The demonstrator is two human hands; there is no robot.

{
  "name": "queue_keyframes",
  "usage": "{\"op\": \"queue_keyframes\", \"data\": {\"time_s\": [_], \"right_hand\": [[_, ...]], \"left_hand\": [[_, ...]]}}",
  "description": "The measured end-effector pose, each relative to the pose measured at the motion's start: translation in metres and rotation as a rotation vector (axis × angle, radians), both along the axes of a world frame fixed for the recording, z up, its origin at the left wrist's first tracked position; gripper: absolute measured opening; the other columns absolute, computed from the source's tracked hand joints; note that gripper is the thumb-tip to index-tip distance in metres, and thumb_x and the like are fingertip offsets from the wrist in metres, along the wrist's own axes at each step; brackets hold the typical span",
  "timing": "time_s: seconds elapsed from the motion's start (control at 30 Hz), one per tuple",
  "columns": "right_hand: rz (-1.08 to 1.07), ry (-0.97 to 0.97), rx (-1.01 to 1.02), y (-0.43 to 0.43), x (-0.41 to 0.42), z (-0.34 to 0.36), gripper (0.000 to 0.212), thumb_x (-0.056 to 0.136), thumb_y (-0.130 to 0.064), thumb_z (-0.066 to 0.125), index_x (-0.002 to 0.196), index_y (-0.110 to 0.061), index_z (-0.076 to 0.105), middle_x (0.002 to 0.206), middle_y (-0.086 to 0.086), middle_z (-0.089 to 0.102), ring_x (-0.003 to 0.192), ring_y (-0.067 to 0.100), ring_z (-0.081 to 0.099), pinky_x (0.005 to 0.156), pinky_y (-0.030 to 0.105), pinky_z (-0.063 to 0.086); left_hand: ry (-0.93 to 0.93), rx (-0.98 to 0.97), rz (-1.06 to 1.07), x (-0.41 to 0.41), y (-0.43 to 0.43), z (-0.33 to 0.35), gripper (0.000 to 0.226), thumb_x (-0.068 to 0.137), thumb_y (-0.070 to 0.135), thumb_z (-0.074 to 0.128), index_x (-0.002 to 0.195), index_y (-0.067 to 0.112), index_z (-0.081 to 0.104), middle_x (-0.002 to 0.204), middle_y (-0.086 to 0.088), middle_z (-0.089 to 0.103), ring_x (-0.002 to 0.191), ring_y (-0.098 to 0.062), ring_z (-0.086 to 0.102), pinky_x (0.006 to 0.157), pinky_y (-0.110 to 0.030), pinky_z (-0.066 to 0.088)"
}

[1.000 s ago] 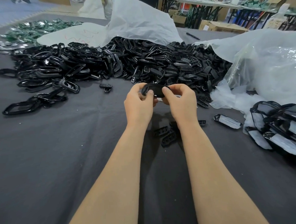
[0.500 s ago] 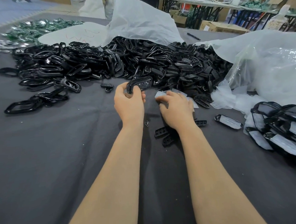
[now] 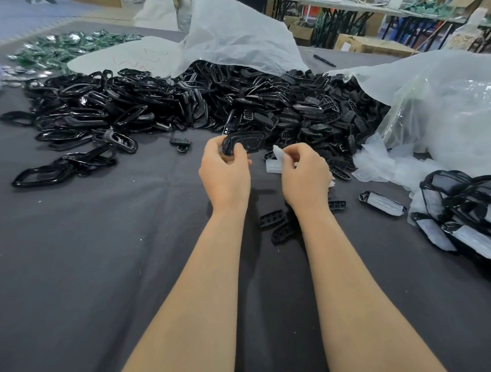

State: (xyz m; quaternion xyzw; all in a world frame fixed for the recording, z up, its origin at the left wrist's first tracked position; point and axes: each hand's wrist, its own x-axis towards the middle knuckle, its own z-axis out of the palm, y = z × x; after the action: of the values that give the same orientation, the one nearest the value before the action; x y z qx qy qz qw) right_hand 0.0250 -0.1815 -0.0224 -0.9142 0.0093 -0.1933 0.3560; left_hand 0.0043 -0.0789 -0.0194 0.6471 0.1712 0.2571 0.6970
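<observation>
My left hand (image 3: 225, 174) grips a black oval plastic shell (image 3: 245, 141) just above the dark table cloth (image 3: 85, 251), in front of the big heap of black plastic parts (image 3: 177, 104). My right hand (image 3: 305, 177) pinches a small clear plastic sleeve (image 3: 275, 158) close to the right of the shell, a little lower. Shell and sleeve are apart. More clear sleeves lie under my right hand, mostly hidden.
Loose black inserts (image 3: 277, 226) lie between my forearms. Bagged finished parts (image 3: 473, 219) are stacked at the right, one single bagged part (image 3: 381, 203) beside them. Large clear plastic bags (image 3: 447, 104) cover the back right. Green parts (image 3: 69, 47) lie far left.
Both hands held the black shell together at first. My right hand let go, dropped to the table and has come up pinching a clear sleeve; my left hand keeps the shell.
</observation>
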Motion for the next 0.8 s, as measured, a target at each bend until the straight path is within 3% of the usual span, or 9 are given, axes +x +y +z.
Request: {"op": "queue_keyframes", "data": {"time_s": [0.1, 0.23, 0.4, 0.47, 0.63, 0.8], "right_hand": [[0.028, -0.096, 0.298, -0.001, -0.003, 0.005, 0.014, 0.096, -0.012, 0.049, 0.104, -0.013, 0.060, 0.085, -0.008, 0.059, 0.081, 0.017, 0.062, 0.074, 0.025, 0.047], [0.062, 0.020, 0.632, -0.003, -0.001, 0.007, 0.012, 0.097, -0.011, 0.049, 0.097, -0.015, 0.060, 0.083, 0.000, 0.062, 0.051, 0.000, 0.059, 0.056, 0.014, 0.050], [0.113, 0.210, 1.244, -0.005, 0.001, 0.013, 0.020, 0.098, -0.011, 0.050, 0.081, -0.009, 0.061, 0.076, 0.005, 0.061, 0.057, 0.006, 0.064, 0.061, 0.019, 0.056], [0.137, 0.234, 1.290, -0.005, 0.001, 0.013, 0.014, 0.096, -0.005, 0.053, 0.085, -0.006, 0.061, 0.078, 0.006, 0.063, 0.059, 0.006, 0.064, 0.061, 0.018, 0.056], [0.106, 0.160, 1.121, -0.006, 0.000, 0.014, 0.014, 0.090, 0.004, 0.057, 0.087, -0.010, 0.060, 0.081, 0.007, 0.065, 0.059, 0.004, 0.062, 0.060, 0.015, 0.052], [0.221, 0.067, 1.306, -0.007, -0.003, 0.022, 0.011, 0.091, -0.003, 0.060, 0.086, -0.013, 0.061, 0.064, -0.003, 0.066, 0.058, 0.005, 0.061, 0.060, 0.017, 0.052]], "left_hand": [[0.002, 0.003, -0.008, 0.000, 0.000, 0.000, 0.021, 0.094, 0.013, 0.055, 0.090, 0.033, 0.048, 0.068, 0.004, 0.062, 0.070, -0.012, 0.066, 0.079, -0.039, 0.057], [-0.002, 0.050, -0.031, -0.001, -0.002, 0.001, 0.021, 0.094, 0.014, 0.055, 0.091, 0.034, 0.048, 0.066, 0.007, 0.060, 0.075, -0.019, 0.068, 0.078, -0.039, 0.057], [-0.001, 0.084, -0.025, -0.002, -0.002, 0.002, 0.031, 0.094, 0.014, 0.055, 0.082, 0.040, 0.044, 0.065, 0.008, 0.059, 0.077, -0.021, 0.068, 0.079, -0.042, 0.057], [-0.002, 0.080, -0.028, -0.001, -0.002, 0.001, 0.029, 0.094, 0.014, 0.055, 0.085, 0.039, 0.045, 0.065, 0.008, 0.060, 0.078, -0.021, 0.068, 0.080, -0.043, 0.056], [0.004, 0.064, -0.041, 0.000, -0.002, 0.000, 0.015, 0.095, 0.014, 0.055, 0.102, 0.026, 0.050, 0.067, 0.006, 0.062, 0.080, -0.021, 0.069, 0.083, -0.045, 0.055], [0.006, 0.070, -0.054, -0.001, -0.002, 0.000, 0.018, 0.095, 0.013, 0.054, 0.096, 0.030, 0.049, 0.069, 0.004, 0.061, 0.078, -0.018, 0.069, 0.082, -0.044, 0.056]]}}
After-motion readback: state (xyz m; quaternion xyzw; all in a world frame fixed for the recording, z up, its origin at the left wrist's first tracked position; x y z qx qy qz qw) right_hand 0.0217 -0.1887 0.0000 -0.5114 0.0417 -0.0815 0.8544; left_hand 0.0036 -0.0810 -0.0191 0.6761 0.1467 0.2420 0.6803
